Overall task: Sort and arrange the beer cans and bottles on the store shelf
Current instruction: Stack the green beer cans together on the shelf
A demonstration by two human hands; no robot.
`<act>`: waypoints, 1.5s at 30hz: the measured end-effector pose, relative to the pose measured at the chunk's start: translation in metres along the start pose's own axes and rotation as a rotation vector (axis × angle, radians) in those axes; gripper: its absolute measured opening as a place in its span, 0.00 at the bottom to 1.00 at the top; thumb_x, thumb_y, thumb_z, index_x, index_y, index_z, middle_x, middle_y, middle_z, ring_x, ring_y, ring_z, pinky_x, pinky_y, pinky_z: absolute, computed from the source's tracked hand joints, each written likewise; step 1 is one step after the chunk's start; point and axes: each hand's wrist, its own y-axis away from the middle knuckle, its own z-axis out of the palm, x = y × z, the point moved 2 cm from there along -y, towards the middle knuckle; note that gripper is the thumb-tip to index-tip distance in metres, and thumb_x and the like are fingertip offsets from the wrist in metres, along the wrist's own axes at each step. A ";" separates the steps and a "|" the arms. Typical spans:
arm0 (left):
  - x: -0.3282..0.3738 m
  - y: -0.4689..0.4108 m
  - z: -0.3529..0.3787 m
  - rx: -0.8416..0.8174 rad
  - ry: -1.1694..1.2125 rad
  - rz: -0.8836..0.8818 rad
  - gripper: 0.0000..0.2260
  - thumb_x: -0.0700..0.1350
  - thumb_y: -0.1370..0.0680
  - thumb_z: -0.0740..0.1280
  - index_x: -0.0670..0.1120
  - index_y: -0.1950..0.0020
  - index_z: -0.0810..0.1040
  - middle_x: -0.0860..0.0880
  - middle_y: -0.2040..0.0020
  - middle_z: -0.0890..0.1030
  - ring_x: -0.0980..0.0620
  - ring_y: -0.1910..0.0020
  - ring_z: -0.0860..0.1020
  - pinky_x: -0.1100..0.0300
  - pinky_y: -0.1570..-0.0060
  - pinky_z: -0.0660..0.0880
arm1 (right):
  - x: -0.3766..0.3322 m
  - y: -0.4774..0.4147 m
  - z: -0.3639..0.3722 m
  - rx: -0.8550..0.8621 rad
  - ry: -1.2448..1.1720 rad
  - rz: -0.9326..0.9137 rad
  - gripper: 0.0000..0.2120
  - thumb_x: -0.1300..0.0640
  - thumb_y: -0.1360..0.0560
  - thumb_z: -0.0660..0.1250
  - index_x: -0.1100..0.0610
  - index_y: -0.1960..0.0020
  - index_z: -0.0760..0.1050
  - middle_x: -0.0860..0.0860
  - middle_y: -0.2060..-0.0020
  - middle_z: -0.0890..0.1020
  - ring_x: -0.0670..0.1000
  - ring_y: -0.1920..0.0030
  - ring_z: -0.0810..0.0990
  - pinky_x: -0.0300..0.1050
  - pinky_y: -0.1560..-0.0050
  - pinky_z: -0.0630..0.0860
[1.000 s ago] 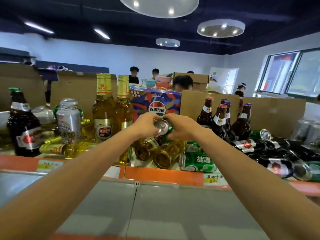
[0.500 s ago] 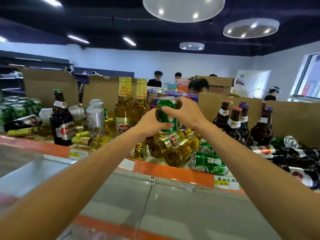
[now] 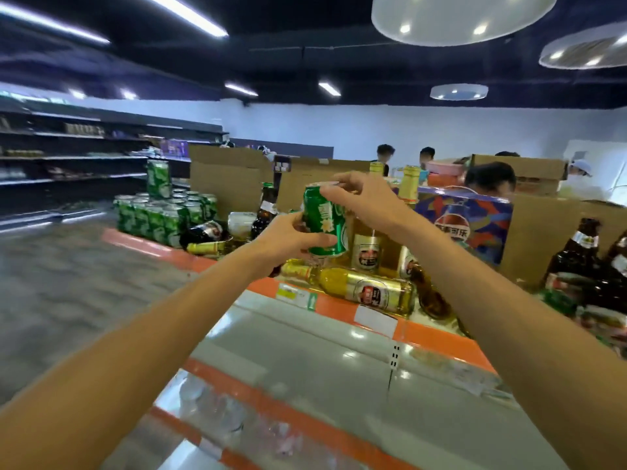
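Shop shelving runs along the left wall under a dark ceiling with strip lights and round lamps. In front, a grey store shelf with an orange front edge (image 3: pixel 441 337) holds the drinks. Brown cardboard boxes (image 3: pixel 224 178) stand along its back; what is in them cannot be seen. A closed blue printed carton with a round red, white and blue logo (image 3: pixel 468 222) stands beside them, its contents hidden too.

At the left end, a block of upright green cans (image 3: pixel 163 215) stands packed together, too blurred to count, with one more green can (image 3: pixel 158 178) stacked on top. One golden glass bottle with a gold and red label (image 3: pixel 359 286) lies on its side at the shelf front. Behind it rise two upright golden bottles (image 3: pixel 366 245) with gold foil necks. At least two brown glass bottles (image 3: pixel 576 252) stand at the right. One dark bottle (image 3: pixel 266 208) stands near the cans and another dark bottle (image 3: pixel 203 232) lies beside them.

The person holds one green beer can with white and yellow print (image 3: pixel 324 220) in the air above the lying golden bottle, tilted with its top towards the left. The left hand (image 3: pixel 288 237) grips its lower body with curled fingers. The right hand (image 3: pixel 364 198) pinches the top rim with its fingertips.
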 end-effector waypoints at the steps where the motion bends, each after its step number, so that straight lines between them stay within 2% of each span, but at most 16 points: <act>1: -0.005 0.009 -0.022 0.000 -0.029 -0.015 0.18 0.46 0.27 0.77 0.50 0.38 0.80 0.51 0.45 0.85 0.50 0.44 0.83 0.52 0.42 0.79 | -0.011 -0.008 0.018 -0.039 -0.009 -0.007 0.27 0.41 0.22 0.68 0.54 0.29 0.72 0.49 0.39 0.79 0.49 0.41 0.78 0.44 0.43 0.78; 6: -0.026 0.054 -0.126 0.039 -0.131 -0.052 0.18 0.45 0.27 0.77 0.50 0.38 0.80 0.51 0.46 0.86 0.49 0.46 0.84 0.51 0.41 0.79 | -0.074 -0.045 0.100 -0.206 -0.024 -0.015 0.28 0.39 0.25 0.70 0.55 0.31 0.75 0.48 0.40 0.81 0.48 0.43 0.81 0.46 0.43 0.80; 10: -0.042 0.081 -0.201 0.087 -0.160 -0.061 0.21 0.45 0.28 0.78 0.51 0.36 0.78 0.52 0.46 0.86 0.51 0.46 0.84 0.51 0.43 0.79 | -0.124 -0.067 0.157 -0.264 -0.105 -0.024 0.23 0.45 0.24 0.71 0.58 0.36 0.78 0.50 0.47 0.85 0.46 0.51 0.85 0.40 0.52 0.83; 13: -0.048 0.091 -0.242 0.161 -0.144 -0.045 0.22 0.44 0.26 0.77 0.51 0.34 0.77 0.53 0.45 0.86 0.53 0.47 0.84 0.56 0.48 0.79 | -0.148 -0.092 0.187 -0.247 -0.140 -0.008 0.16 0.46 0.25 0.73 0.59 0.46 0.82 0.53 0.53 0.86 0.51 0.51 0.86 0.49 0.49 0.84; 15: -0.054 0.091 -0.265 0.200 -0.136 -0.042 0.22 0.44 0.26 0.76 0.51 0.33 0.76 0.52 0.44 0.85 0.53 0.47 0.84 0.58 0.51 0.79 | -0.158 -0.111 0.204 -0.256 -0.150 -0.001 0.21 0.46 0.26 0.74 0.62 0.43 0.81 0.58 0.51 0.85 0.55 0.49 0.85 0.53 0.47 0.83; 18: -0.065 0.079 -0.292 0.222 -0.149 -0.038 0.22 0.44 0.25 0.76 0.51 0.32 0.76 0.51 0.43 0.84 0.51 0.45 0.84 0.52 0.45 0.80 | -0.169 -0.136 0.225 -0.318 -0.134 -0.007 0.24 0.49 0.23 0.72 0.58 0.32 0.73 0.51 0.50 0.82 0.49 0.51 0.84 0.38 0.59 0.82; 20: -0.073 0.064 -0.308 0.240 -0.154 -0.033 0.22 0.45 0.25 0.76 0.51 0.33 0.76 0.51 0.42 0.84 0.48 0.43 0.83 0.49 0.41 0.79 | -0.170 -0.156 0.234 -0.336 -0.121 -0.020 0.21 0.51 0.22 0.71 0.54 0.32 0.72 0.49 0.49 0.81 0.47 0.52 0.84 0.35 0.63 0.80; 24: -0.086 0.020 -0.332 0.223 -0.187 -0.039 0.20 0.45 0.23 0.74 0.51 0.33 0.75 0.52 0.41 0.83 0.51 0.42 0.81 0.58 0.47 0.78 | -0.152 -0.203 0.246 -0.327 -0.113 -0.010 0.10 0.53 0.22 0.70 0.52 0.42 0.77 0.51 0.46 0.83 0.48 0.51 0.85 0.38 0.58 0.83; 29: -0.108 -0.064 -0.357 0.172 -0.280 -0.044 0.19 0.45 0.21 0.72 0.47 0.31 0.74 0.49 0.40 0.82 0.48 0.41 0.80 0.49 0.39 0.75 | -0.113 -0.274 0.264 -0.196 -0.101 -0.035 0.14 0.53 0.23 0.72 0.55 0.39 0.78 0.49 0.50 0.81 0.48 0.52 0.82 0.37 0.63 0.81; 30: -0.112 -0.082 -0.361 0.168 -0.314 -0.039 0.17 0.44 0.21 0.71 0.46 0.32 0.74 0.50 0.43 0.82 0.51 0.45 0.81 0.52 0.41 0.77 | -0.104 -0.289 0.269 -0.172 -0.082 -0.039 0.14 0.53 0.24 0.72 0.55 0.39 0.78 0.49 0.50 0.81 0.48 0.51 0.82 0.39 0.60 0.82; 32: -0.119 -0.117 -0.366 0.211 -0.351 -0.014 0.14 0.41 0.19 0.68 0.43 0.34 0.75 0.52 0.49 0.81 0.58 0.54 0.79 0.66 0.54 0.77 | -0.085 -0.317 0.280 -0.118 -0.009 -0.049 0.19 0.53 0.26 0.74 0.57 0.37 0.77 0.52 0.45 0.81 0.51 0.47 0.82 0.47 0.49 0.83; 34: -0.129 -0.148 -0.369 0.257 -0.395 -0.007 0.13 0.40 0.20 0.68 0.42 0.35 0.76 0.51 0.49 0.81 0.57 0.53 0.79 0.69 0.58 0.73 | -0.066 -0.340 0.290 -0.058 0.026 -0.025 0.25 0.53 0.27 0.74 0.59 0.33 0.76 0.54 0.39 0.80 0.53 0.43 0.81 0.52 0.43 0.81; 38: -0.154 -0.197 -0.376 0.231 -0.532 -0.044 0.13 0.41 0.20 0.68 0.43 0.36 0.77 0.45 0.45 0.82 0.46 0.45 0.79 0.58 0.51 0.75 | -0.028 -0.374 0.310 0.051 0.074 0.015 0.26 0.51 0.27 0.74 0.58 0.32 0.75 0.54 0.39 0.80 0.51 0.45 0.79 0.47 0.43 0.79; 40: -0.162 -0.215 -0.379 0.209 -0.617 -0.073 0.17 0.42 0.19 0.66 0.41 0.30 0.74 0.43 0.38 0.80 0.44 0.39 0.78 0.52 0.41 0.75 | -0.013 -0.389 0.317 0.113 0.114 0.027 0.26 0.50 0.26 0.74 0.57 0.31 0.74 0.54 0.40 0.81 0.49 0.48 0.77 0.46 0.46 0.77; 42: -0.173 -0.228 -0.382 0.165 -0.732 -0.095 0.19 0.43 0.18 0.65 0.40 0.27 0.72 0.42 0.32 0.77 0.43 0.35 0.76 0.55 0.36 0.73 | 0.001 -0.401 0.323 0.151 0.131 0.052 0.26 0.52 0.25 0.73 0.58 0.30 0.73 0.54 0.38 0.80 0.50 0.46 0.77 0.46 0.46 0.77; 45: -0.188 -0.241 -0.387 0.074 -0.901 -0.133 0.21 0.45 0.18 0.64 0.43 0.25 0.71 0.41 0.30 0.75 0.43 0.34 0.75 0.57 0.38 0.71 | 0.020 -0.414 0.337 0.122 0.146 0.126 0.27 0.54 0.25 0.73 0.58 0.28 0.71 0.54 0.36 0.79 0.52 0.42 0.78 0.49 0.42 0.78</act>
